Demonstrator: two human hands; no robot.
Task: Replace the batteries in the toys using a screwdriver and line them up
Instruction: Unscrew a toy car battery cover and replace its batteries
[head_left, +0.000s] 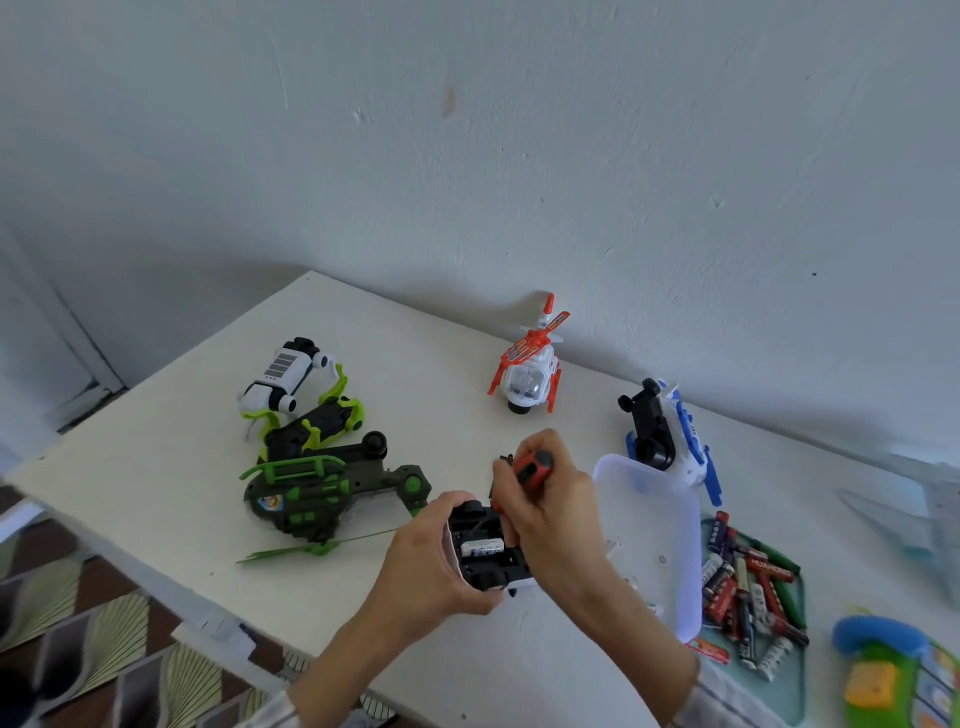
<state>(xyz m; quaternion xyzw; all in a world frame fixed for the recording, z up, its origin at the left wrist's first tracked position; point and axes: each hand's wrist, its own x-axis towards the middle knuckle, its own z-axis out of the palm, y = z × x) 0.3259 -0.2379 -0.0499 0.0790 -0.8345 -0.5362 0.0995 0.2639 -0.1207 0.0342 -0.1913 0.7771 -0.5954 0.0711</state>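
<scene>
A white worktop (171, 457) is set against a pale, scuffed plaster wall (571, 156). At the left, a door frame (78, 353) is seen. Below the worktop's near edge, patterned brown-and-cream flooring (78, 623) is shown. Soft daylight is cast throughout.

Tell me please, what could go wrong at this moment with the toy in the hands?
The toy is held above the table with its battery bay open, so the battery might drop out. The right hand works the screwdriver close to the left hand; a slip could jab a finger.

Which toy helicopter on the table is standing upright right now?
The orange-and-white helicopter by the wall; the blue one and green one lie tipped over.
</scene>
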